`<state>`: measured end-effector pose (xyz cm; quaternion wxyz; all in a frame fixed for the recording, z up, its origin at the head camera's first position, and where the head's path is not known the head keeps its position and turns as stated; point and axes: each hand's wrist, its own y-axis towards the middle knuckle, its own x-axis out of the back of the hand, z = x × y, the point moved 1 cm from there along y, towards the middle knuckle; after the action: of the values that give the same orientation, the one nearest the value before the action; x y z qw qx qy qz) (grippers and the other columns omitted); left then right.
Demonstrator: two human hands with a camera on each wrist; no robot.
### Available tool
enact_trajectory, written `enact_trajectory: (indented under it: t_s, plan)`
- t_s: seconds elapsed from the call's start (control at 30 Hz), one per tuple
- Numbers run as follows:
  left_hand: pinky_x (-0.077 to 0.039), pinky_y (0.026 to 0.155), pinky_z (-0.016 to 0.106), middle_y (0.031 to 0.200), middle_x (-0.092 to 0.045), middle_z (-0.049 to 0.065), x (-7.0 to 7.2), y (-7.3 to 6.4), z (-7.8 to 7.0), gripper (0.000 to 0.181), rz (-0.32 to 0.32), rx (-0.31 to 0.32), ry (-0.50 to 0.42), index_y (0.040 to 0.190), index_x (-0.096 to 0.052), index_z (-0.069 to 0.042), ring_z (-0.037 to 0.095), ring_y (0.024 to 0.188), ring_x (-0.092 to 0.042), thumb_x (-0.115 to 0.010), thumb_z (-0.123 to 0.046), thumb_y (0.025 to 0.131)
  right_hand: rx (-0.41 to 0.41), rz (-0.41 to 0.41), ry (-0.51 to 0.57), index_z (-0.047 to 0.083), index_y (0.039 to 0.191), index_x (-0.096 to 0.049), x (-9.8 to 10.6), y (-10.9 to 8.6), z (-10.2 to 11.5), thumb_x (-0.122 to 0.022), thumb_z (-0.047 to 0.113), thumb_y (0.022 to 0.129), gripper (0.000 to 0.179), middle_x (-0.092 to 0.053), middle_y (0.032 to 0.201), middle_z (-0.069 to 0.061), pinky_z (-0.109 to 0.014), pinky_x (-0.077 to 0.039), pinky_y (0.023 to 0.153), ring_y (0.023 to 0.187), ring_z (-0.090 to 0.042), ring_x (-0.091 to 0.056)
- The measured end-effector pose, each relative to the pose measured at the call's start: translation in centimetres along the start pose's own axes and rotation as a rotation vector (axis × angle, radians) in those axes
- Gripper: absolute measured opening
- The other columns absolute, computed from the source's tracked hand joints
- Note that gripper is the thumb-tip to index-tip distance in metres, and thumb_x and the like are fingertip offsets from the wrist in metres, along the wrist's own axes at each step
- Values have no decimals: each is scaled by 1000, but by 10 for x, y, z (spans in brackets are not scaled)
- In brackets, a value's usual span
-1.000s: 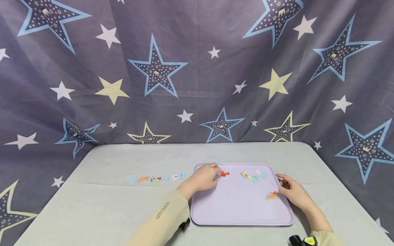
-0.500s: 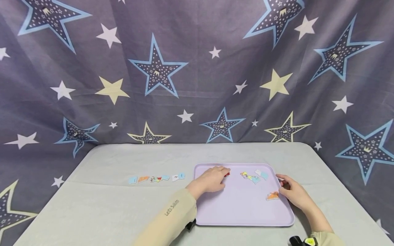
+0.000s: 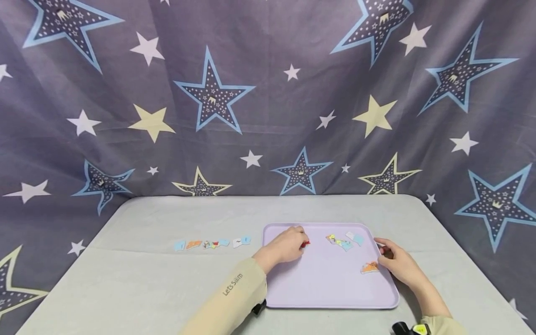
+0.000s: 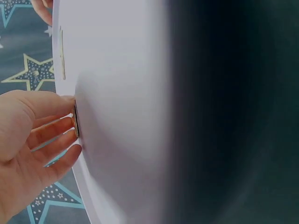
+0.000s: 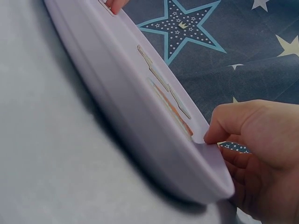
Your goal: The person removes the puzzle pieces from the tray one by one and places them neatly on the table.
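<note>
The left hand (image 3: 286, 245) lies on the flat lilac plastic tray (image 3: 331, 288), up near its 11 o'clock corner. Its fingertips (image 4: 70, 122) pinch a small red puzzle piece (image 3: 305, 243), which lies flat on the tray floor; only its red edge peeks out from under the fingers. The right hand (image 3: 395, 263) sits at the tray's 3 o'clock edge. Its thumb is curled over the rim and its other fingers are tucked under, so it grips the tray. Just beside that thumb, at about 9 o'clock from it, lies an orange puzzle piece (image 3: 370, 267). Further back in the tray, near 1 o'clock, sit a yellow and blue piece (image 3: 338, 241) and a white and blue piece (image 3: 355, 237), close together. Out on the grey table (image 3: 146, 279), at 9 o'clock from the tray, a row of small colourful pieces (image 3: 212, 243) lies in a line. A dark blue star-print cloth (image 3: 251, 93) hangs behind.
</note>
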<state>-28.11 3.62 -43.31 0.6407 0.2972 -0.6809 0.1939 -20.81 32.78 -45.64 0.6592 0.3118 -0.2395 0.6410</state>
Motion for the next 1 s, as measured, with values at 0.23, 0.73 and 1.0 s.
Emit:
enact_trajectory:
  t_s: [0.23, 0.73, 1.0]
  plan:
    - [-41, 72, 17, 84, -54, -4, 1, -2, 0, 14, 9, 48, -49, 91, -69, -15, 8, 77, -48, -66, -13, 78, 6, -4, -2, -6, 124, -47, 0, -1, 0, -56, 1, 78, 48, -51, 90, -7, -20, -36, 63, 71, -4, -43]
    - [-40, 72, 16, 84, -55, -3, 0, -4, 5, 20, 40, 94, -213, 96, -70, -11, 6, 75, -46, -68, -12, 76, -10, 7, -23, -5, 125, -46, 0, 1, -1, -55, 2, 79, 48, -51, 91, -8, -20, -37, 63, 74, -8, -44]
    - [-40, 71, 17, 85, -56, -4, 1, -10, 8, 17, -6, 40, -244, 92, -71, -14, 5, 76, -47, -68, -12, 75, -20, 21, 14, -5, 126, -46, 2, 0, -1, -56, 3, 79, 49, -53, 92, -10, -21, -39, 59, 71, -7, -44]
